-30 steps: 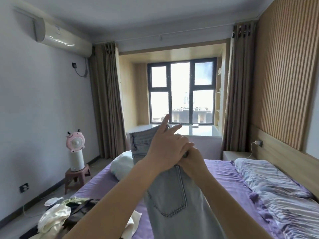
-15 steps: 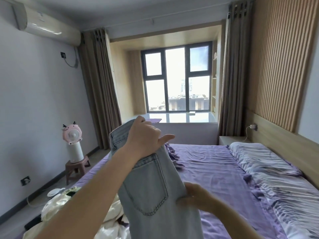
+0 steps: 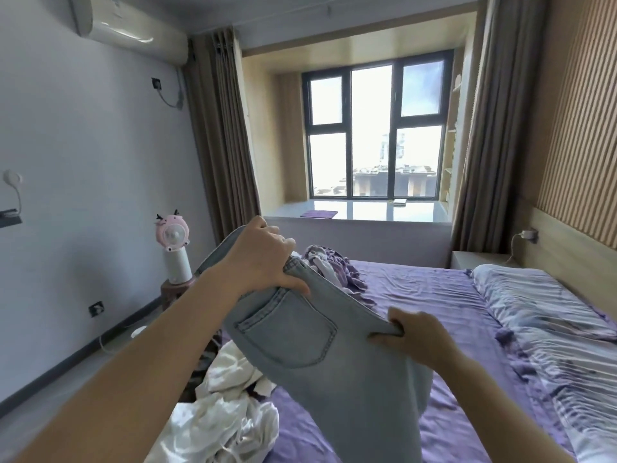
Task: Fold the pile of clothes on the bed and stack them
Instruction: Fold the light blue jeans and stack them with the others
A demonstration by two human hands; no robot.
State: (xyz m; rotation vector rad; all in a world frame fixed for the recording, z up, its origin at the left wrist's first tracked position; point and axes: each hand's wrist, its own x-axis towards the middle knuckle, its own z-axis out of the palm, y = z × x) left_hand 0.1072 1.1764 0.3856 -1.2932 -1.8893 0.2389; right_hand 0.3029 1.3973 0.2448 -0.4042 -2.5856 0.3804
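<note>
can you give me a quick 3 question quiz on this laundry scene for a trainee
1. True or false: both hands grip the light blue jeans.
2. Which hand is higher in the picture? A) left hand B) right hand C) both level
3. Fill in: the white garments lie crumpled on the bed to the ____ of the jeans.

Key:
1. True: the left hand holds the waistband end, the right hand pinches the edge lower down.
2. A
3. left
</note>
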